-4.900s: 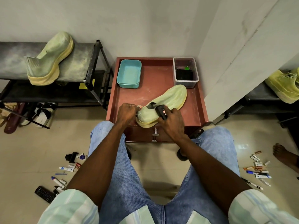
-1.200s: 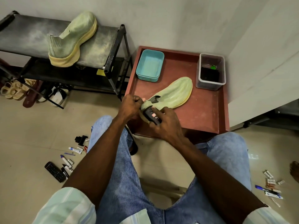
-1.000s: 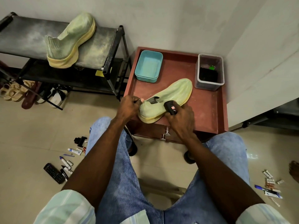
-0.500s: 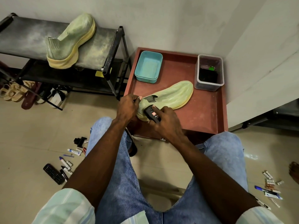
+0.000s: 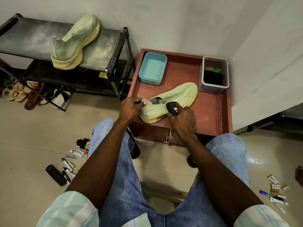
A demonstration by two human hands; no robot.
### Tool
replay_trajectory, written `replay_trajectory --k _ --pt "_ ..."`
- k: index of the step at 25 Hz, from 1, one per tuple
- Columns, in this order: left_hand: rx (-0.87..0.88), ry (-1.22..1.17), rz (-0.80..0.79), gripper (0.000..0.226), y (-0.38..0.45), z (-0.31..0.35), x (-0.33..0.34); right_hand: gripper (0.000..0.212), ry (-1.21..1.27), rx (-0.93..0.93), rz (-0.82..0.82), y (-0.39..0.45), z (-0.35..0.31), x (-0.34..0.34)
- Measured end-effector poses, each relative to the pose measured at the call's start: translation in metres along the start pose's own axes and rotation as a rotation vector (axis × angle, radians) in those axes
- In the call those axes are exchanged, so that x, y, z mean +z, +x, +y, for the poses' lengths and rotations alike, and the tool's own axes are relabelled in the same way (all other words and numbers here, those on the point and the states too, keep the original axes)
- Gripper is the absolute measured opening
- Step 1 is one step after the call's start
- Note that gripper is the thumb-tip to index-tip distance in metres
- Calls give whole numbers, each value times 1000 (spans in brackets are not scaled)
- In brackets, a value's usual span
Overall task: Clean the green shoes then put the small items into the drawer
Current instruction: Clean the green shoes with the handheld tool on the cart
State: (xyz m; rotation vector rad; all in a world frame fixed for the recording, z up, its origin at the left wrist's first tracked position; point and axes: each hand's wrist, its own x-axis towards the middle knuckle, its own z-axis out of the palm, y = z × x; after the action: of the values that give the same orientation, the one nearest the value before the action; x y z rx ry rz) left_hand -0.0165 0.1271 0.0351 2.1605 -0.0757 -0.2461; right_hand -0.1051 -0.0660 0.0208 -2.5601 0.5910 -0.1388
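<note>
Left grip [image 5: 131, 106] pinching green shoe [image 5: 170, 102] heel; right grip [image 5: 183, 119] holding black brush [image 5: 173, 108] against its side

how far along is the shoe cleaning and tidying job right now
Nothing looks finished. In hand: the left hand pinches the heel of the green shoe on the red table while the right hand holds a black brush to its side. Left: the second shoe on the rack, and the small items on the floor.

One shoe [image 5: 170, 99] lies on the table [image 5: 211, 112] before two tubs [image 5: 152, 68], another [image 5: 74, 43] on the rack [image 5: 29, 38] leftward.
</note>
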Motion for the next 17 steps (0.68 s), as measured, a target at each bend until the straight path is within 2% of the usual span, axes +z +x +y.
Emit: replay_trajectory --k 4,5,8,9,10,12,14,15,17 --pt "-82 -22 13 19 5 1 0 62 34 -354 -189 -28 -28 21" --pt "-85 -11 16 18 5 1 1 62 5 -372 -186 -23 -25 19" --pt "-84 -13 12 19 6 1 0 59 -17 -39 -32 2 0 2" --pt "-86 -24 8 19 7 2 0 60 2 15 1 3 2 1" --pt "-85 -31 0 19 7 2 0 60 35 -13 -13 0 -4 3" --pt "-86 -35 -16 18 7 2 0 63 59 -239 -107 -19 -25 20" --pt "-77 -30 -18 18 6 2 0 65 8 -351 -179 -26 -28 25" --pt "-63 -20 -14 18 5 2 0 64 -9 -306 -160 -18 -21 20" --pt "-38 -7 -9 20 3 2 1 61 1 -62 -50 2 1 5"
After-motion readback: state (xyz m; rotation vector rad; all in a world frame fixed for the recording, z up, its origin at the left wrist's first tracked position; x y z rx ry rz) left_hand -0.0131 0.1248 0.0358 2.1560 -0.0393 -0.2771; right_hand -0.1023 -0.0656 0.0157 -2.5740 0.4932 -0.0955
